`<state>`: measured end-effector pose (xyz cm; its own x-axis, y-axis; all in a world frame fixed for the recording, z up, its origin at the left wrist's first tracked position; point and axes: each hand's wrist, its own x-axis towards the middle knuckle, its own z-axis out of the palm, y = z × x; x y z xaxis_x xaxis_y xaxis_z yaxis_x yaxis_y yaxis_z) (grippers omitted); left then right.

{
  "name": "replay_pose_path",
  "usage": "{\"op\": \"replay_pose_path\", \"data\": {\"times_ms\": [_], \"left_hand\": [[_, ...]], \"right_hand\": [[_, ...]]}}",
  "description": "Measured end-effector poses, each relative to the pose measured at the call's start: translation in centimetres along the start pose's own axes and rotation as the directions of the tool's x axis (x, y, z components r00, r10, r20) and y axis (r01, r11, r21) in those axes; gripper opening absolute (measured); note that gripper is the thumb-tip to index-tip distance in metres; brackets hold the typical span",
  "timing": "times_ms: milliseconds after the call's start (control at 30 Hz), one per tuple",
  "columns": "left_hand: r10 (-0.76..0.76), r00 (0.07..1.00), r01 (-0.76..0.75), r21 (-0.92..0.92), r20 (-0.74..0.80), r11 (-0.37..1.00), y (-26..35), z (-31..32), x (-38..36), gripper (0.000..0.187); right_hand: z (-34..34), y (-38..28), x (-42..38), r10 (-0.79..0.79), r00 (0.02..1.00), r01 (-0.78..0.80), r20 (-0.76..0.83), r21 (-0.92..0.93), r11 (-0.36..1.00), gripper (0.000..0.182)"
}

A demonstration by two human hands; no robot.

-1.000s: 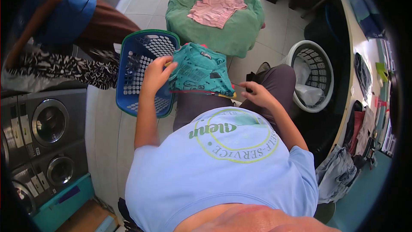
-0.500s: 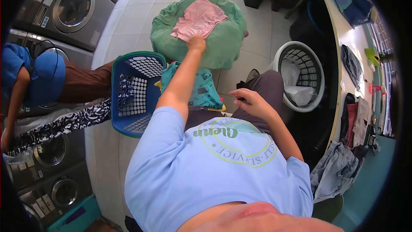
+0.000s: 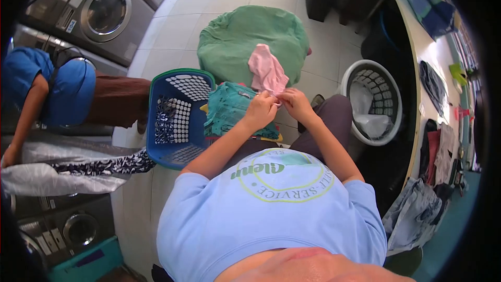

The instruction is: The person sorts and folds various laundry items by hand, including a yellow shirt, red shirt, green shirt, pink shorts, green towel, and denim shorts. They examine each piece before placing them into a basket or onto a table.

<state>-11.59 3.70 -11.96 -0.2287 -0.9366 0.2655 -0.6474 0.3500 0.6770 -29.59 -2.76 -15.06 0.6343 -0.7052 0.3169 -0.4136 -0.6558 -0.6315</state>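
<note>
A pink cloth garment (image 3: 267, 72) hangs from my two hands, its far end lying over the green cloth-covered round bundle (image 3: 227, 44). My left hand (image 3: 262, 110) is closed, pinching the near edge of the garment. Right beside it, my right hand (image 3: 296, 104) has its fingers pressed together on the same edge. Beneath and left of my hands, a stack of folded teal clothing (image 3: 228, 110) rests by my lap. Against that stack stands a blue plastic basket (image 3: 197, 78) with a dark patterned cloth (image 3: 165, 120) inside.
A white round basket (image 3: 396, 99) with clear plastic inside stands to my right. At left, another person (image 3: 68, 91) handles a plastic sheet (image 3: 78, 177) and patterned cloth near the washing machines (image 3: 106, 13). Clothes (image 3: 412, 209) lie along the right-hand counter (image 3: 425, 49).
My left hand has drawn the pink garment off the top of the green bundle towards me. My right hand has come in and taken hold of it. The other person's plastic sheet has spread.
</note>
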Motion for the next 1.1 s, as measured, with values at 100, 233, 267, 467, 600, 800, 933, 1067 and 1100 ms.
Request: {"op": "replay_pose_path", "data": {"times_ms": [100,233,267,467,600,800,933,1067,1100], "left_hand": [[-0.117,0.984,0.111,-0.051,-0.135,0.993,-0.3,-0.3,-0.3,0.018],[-0.024,0.975,0.04,0.067,-0.22,0.997,0.1,-0.7,0.4,0.018],[0.025,0.974,-0.002,0.104,-0.226,0.995,0.5,-0.6,0.6,0.019],[-0.005,0.968,0.038,0.128,-0.252,0.991,0.7,-0.6,1.6,0.016],[-0.382,0.91,0.413,-0.419,0.161,0.808,-0.2,-0.1,2.7,0.014],[-0.367,0.832,0.4,-0.908,0.417,-0.126,3.2,-3.7,3.5,0.02],[-0.264,0.853,0.347,-0.867,0.45,-0.358,5.9,-5.1,3.0,0.028],[-0.283,0.943,0.262,-0.913,0.174,0.313,4.0,-4.8,3.1,0.034],[-0.285,0.954,0.239,-0.802,0.09,0.548,2.7,-4.3,3.2,0.033]], "right_hand": [[-0.3,-3.6,-0.6,0.178,0.983,-0.183,0.043,0.261,0.948,0.02],[-0.4,-4.2,-0.3,0.122,0.992,-0.119,-0.008,0.176,0.977,0.015],[0.0,-3.6,-0.5,0.136,0.99,-0.129,-0.034,0.167,0.977,0.013],[-0.5,-4.6,-0.1,0.277,0.909,-0.213,-0.311,0.222,0.951,0.01],[-0.5,-4.6,-0.4,0.182,0.948,-0.106,-0.261,0.281,0.954,0.015],[-1.3,-3.5,-0.6,0.271,0.872,-0.255,-0.409,0.094,0.962,0.021],[0.3,1.9,-3.0,0.467,0.8,-0.527,-0.377,-0.068,0.847,0.018],[-3.6,0.5,-2.5,0.572,0.513,-0.718,0.64,0.685,-0.122,0.035],[-5.5,-1.2,-2.4,0.451,0.616,-0.653,0.646,0.739,-0.165,0.044]]}}
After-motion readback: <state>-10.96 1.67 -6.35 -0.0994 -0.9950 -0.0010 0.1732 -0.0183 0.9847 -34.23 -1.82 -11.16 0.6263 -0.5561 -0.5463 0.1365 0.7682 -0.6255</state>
